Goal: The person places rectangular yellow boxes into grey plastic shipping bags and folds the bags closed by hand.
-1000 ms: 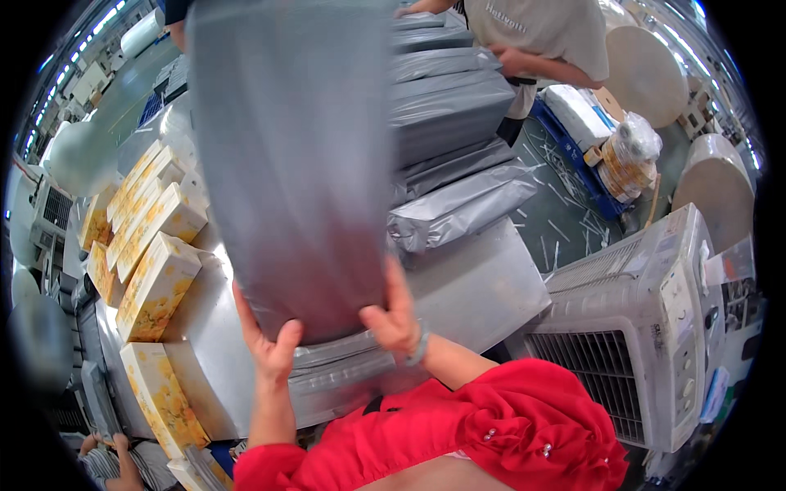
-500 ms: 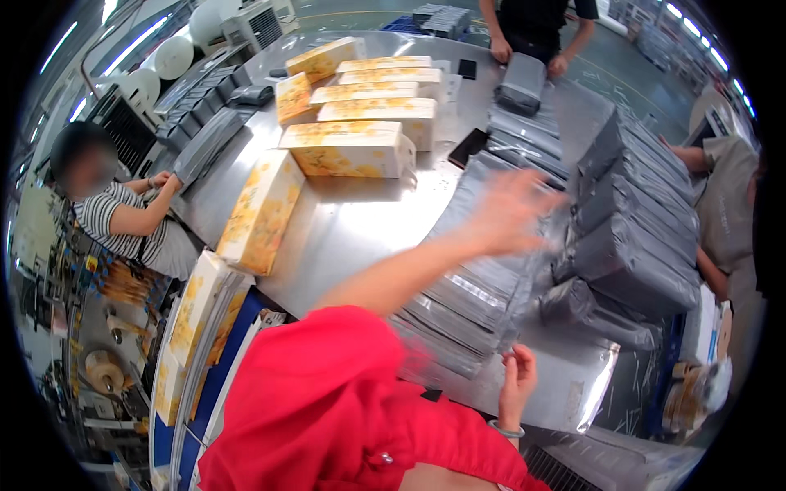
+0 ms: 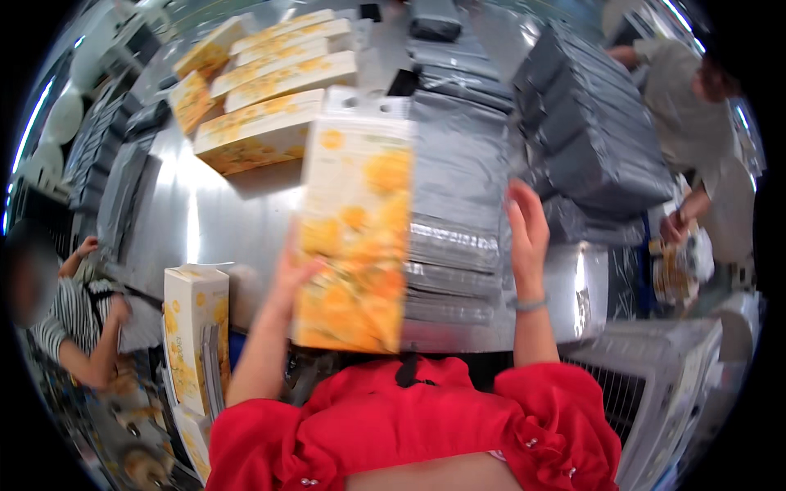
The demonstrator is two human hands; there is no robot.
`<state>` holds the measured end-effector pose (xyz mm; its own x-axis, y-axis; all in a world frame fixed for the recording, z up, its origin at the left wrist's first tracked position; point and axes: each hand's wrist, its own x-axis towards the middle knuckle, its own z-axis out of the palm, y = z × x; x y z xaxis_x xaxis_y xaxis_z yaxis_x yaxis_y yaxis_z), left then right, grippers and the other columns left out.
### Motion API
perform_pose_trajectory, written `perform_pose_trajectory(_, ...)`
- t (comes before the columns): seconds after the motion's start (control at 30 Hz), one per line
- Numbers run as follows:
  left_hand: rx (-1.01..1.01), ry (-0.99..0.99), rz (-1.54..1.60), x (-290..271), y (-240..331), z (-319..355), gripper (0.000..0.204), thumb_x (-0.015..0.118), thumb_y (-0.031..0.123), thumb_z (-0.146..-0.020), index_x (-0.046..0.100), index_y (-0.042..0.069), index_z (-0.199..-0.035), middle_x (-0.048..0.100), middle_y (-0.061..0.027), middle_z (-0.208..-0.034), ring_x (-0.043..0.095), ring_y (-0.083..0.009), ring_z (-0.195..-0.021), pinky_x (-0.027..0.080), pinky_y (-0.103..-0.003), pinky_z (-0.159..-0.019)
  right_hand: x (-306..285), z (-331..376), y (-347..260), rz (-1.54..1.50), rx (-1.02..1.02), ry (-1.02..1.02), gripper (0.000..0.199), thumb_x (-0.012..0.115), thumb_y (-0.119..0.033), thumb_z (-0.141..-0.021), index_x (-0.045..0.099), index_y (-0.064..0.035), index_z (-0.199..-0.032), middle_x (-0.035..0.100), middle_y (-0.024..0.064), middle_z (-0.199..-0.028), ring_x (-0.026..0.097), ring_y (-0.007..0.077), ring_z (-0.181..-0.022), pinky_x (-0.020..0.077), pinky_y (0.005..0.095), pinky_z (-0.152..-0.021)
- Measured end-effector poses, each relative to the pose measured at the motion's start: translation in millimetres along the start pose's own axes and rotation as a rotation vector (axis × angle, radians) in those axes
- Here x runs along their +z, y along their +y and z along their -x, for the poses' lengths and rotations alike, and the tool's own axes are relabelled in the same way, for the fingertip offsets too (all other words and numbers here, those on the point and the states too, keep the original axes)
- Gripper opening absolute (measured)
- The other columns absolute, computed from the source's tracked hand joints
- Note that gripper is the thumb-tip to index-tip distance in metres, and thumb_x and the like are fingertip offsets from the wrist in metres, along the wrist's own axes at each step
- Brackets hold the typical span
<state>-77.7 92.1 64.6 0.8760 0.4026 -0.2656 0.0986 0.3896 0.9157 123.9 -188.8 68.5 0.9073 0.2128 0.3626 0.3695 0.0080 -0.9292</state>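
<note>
My left hand (image 3: 288, 270) grips a tall white box (image 3: 354, 237) with yellow and orange flower print by its left side. The box stands out in front of me above the table, with holes in its top flap. Just right of it is a stack of flat grey plastic mailing bags (image 3: 458, 155), partly hidden by the box. My right hand (image 3: 528, 225) is over the right edge of that stack, fingers apart and holding nothing.
More flower-printed boxes (image 3: 260, 131) lie on the metal table (image 3: 246, 217) at the far left; others (image 3: 196, 335) stand near left. Filled grey parcels (image 3: 581, 123) are piled at right. A co-worker in stripes (image 3: 82, 327) is at left, another person (image 3: 688, 123) at right.
My left hand has come back from over the grey bags and now holds a flower-printed box upright before me. My right hand has moved up beside the bags. The view has shifted.
</note>
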Motion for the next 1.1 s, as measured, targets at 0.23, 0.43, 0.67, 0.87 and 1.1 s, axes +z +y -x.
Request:
perform_pose_trajectory(0.23,0.527,-0.325,-1.173,47.4,-68.2,-84.5,0.039,0.062,0.007,-0.078,0.055,0.003,-0.116,0.057,-0.0155,-0.118,0.054,-0.0273,-0.11,0.044,-0.037,-0.089,-33.4,50.1,98.2,-0.275,0.693,-0.208,0.04,0.04,-0.032,-0.099,0.055,0.0002,-0.118,0.06,0.0073,-0.112,0.057,0.0125,-0.098,0.0464,0.0257,-0.081)
perform_pose_trajectory(0.43,0.88,-0.377,-1.64,100.2,-87.9,-157.7,0.024,0.061,0.006,-0.068,0.054,0.001,-0.091,0.056,-0.0145,-0.095,0.056,-0.0289,-0.092,0.046,-0.038,-0.079,-20.8,37.0,96.0,0.211,0.208,0.128,0.025,0.043,-0.012,-0.096,0.055,0.0012,-0.114,0.061,0.0069,-0.11,0.058,0.0134,-0.096,0.045,0.0272,-0.085)
perform_pose_trajectory(0.67,0.751,-0.262,-1.461,94.6,-96.9,-181.6,0.011,0.057,0.004,-0.072,0.054,0.006,-0.083,0.055,-0.0109,-0.082,0.057,-0.0299,-0.078,0.049,-0.039,-0.067,-5.4,39.2,92.9,0.271,0.316,-0.023,0.021,0.048,-0.004,-0.088,0.059,-0.0041,-0.107,0.061,0.0103,-0.105,0.057,0.0202,-0.101,0.0444,0.0291,-0.085)
perform_pose_trajectory(0.87,0.457,-0.256,-1.095,115.0,-41.0,-173.0,0.01,0.056,-0.001,-0.076,0.055,0.003,-0.086,0.055,-0.0158,-0.083,0.057,-0.0321,-0.082,0.046,-0.04,-0.072,-12.5,-2.1,96.9,0.783,-0.104,-0.139,0.013,0.06,-0.004,-0.074,0.057,-0.0043,-0.087,0.057,0.0119,-0.084,0.056,0.0324,-0.076,0.0458,0.0404,-0.066)
perform_pose_trajectory(1.1,0.659,-0.021,-0.951,98.3,-102.1,-128.7,0.007,0.054,0.005,-0.08,0.052,0.0,-0.084,0.059,-0.0219,-0.081,0.057,-0.0403,-0.081,0.047,-0.044,-0.069,1.0,39.9,101.8,0.846,0.05,0.065,0.008,0.057,-0.006,-0.077,0.056,-0.002,-0.083,0.059,0.0196,-0.089,0.058,0.0373,-0.084,0.0464,0.046,-0.07)
